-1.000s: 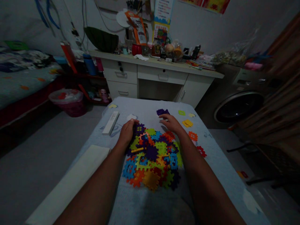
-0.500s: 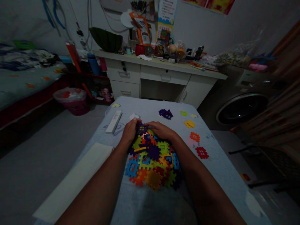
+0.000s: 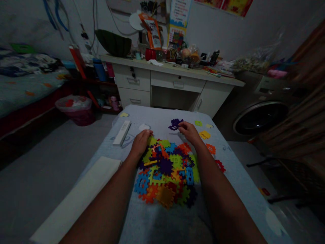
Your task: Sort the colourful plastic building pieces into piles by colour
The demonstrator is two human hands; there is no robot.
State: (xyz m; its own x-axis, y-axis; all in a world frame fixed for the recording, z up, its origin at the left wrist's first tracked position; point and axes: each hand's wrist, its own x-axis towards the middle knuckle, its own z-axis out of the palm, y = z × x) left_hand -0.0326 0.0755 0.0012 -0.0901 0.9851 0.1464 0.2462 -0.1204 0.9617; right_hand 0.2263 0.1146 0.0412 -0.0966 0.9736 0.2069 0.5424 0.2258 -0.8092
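Note:
A heap of coloured interlocking foam tiles (image 3: 166, 169) lies in the middle of the blue-covered table (image 3: 236, 189). My left hand (image 3: 140, 144) rests at the heap's far left edge, fingers curled onto a yellow-green tile (image 3: 153, 141). Beyond the heap, my right hand (image 3: 189, 131) reaches forward, its fingertips pinched on a purple tile at a small stack of purple tiles (image 3: 174, 123). Single tiles lie in a row along the right: green (image 3: 197, 123), yellow (image 3: 204, 135), orange (image 3: 210, 148) and red (image 3: 219, 165).
A long white box (image 3: 121, 133) and a white tile (image 3: 144, 127) lie left of my hands, a white board (image 3: 76, 200) along the table's left edge. Beyond stand a cluttered desk (image 3: 175, 79), a washing machine (image 3: 261, 115) and a bin (image 3: 76, 109).
My right hand came back to the left hand, took the purple window tile from it, and has carried it out to the purple stack. The left hand stayed at the heap's edge.

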